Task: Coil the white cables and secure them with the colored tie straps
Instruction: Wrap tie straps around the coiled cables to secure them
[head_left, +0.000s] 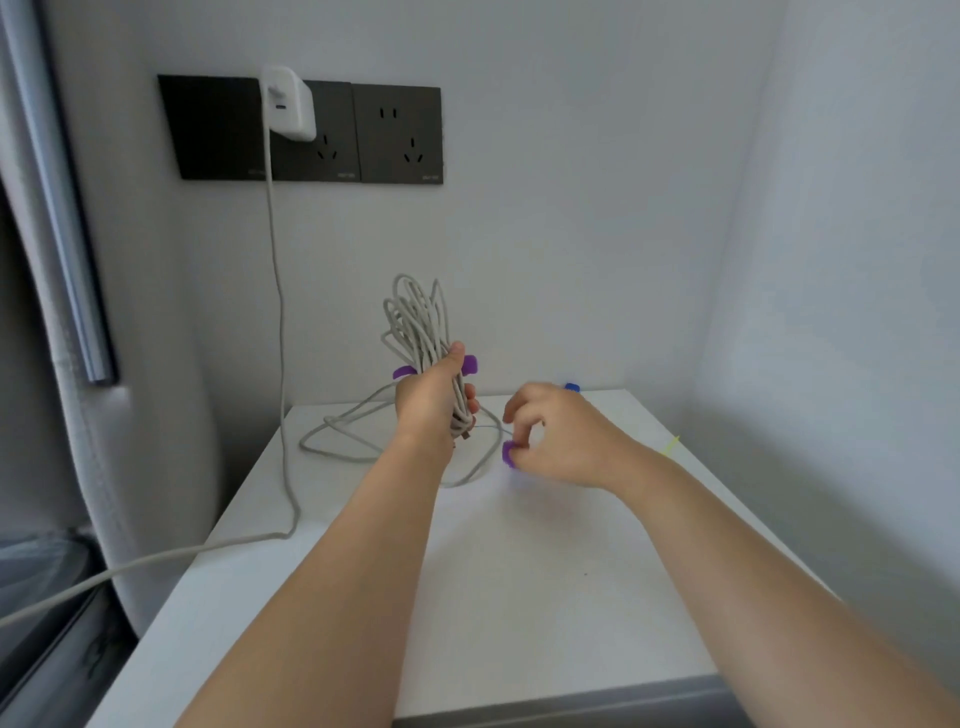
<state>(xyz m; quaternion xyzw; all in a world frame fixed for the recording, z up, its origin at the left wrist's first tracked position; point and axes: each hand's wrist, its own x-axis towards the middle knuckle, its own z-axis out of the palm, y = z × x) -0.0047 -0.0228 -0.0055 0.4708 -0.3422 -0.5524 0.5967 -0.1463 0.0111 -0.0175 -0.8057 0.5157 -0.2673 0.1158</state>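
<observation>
at frame centre the left hand (434, 400) has its grip closed round an upright coiled white cable bundle (415, 322) crossed by a purple tie strap (470, 364); the right hand (556, 436) pinches a second purple strap (509, 453) above the white surface (519, 597).

— What sort of place is this?
— A room in a home, most likely. Plain white walls (597, 208), and a row of dark wall sockets (397, 135) at the upper left with a white charger (288, 104) plugged in.
— Anything else?
— A small white bench (519, 597) set into the corner, and grey padded upholstery (161, 493) along the left edge.
</observation>
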